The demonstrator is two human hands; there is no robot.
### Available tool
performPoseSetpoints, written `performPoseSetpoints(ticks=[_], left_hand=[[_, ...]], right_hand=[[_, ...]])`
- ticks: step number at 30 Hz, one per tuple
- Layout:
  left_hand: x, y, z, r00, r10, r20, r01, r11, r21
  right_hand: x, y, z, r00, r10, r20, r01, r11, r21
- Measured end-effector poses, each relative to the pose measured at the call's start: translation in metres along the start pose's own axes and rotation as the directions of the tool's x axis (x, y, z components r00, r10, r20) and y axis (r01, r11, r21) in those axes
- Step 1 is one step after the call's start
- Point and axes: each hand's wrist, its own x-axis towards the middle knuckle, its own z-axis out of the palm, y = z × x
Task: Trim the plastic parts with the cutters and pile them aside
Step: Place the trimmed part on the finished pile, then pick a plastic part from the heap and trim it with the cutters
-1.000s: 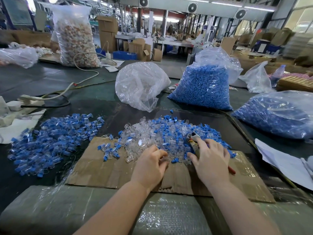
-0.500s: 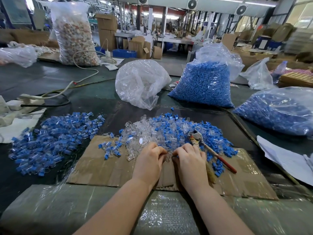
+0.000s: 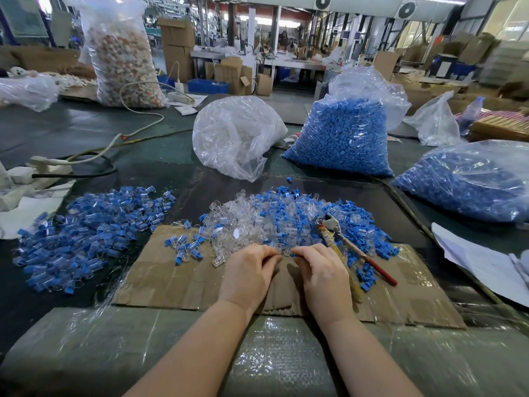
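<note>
Both hands are curled at the near edge of the pile of plastic bits (image 3: 286,219). The left hand (image 3: 249,275) pinches a clear bit; the right hand (image 3: 322,275) pinches a blue one. The cutters (image 3: 350,247) lie beside the right hand.

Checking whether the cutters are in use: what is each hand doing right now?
Left hand: curled, pinching a small part, unclear which.
Right hand: curled, pinching a small blue part; cutters lie beside it, unheld.

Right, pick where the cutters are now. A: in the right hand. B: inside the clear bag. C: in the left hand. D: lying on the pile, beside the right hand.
D: the cutters lie unheld on the parts beside the right hand; the left hand isn't touching them either.
</note>
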Motion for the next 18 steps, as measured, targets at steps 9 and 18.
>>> performPoseSetpoints(ticks=[9, 18], left_hand=[[0.0008, -0.0021, -0.0024, 0.993, 0.029, 0.110, -0.027, 0.999, -0.022], [0.0014, -0.0031, -0.0033, 0.994, -0.080, 0.076, 0.089, 0.989, -0.116]], right_hand=[[-0.0004, -0.0020, -0.0024, 0.999, 0.050, -0.009, -0.050, 0.998, 0.035], [-0.0022, -0.0069, -0.0040, 0.999, -0.032, -0.031, 0.033, 0.999, 0.031]])
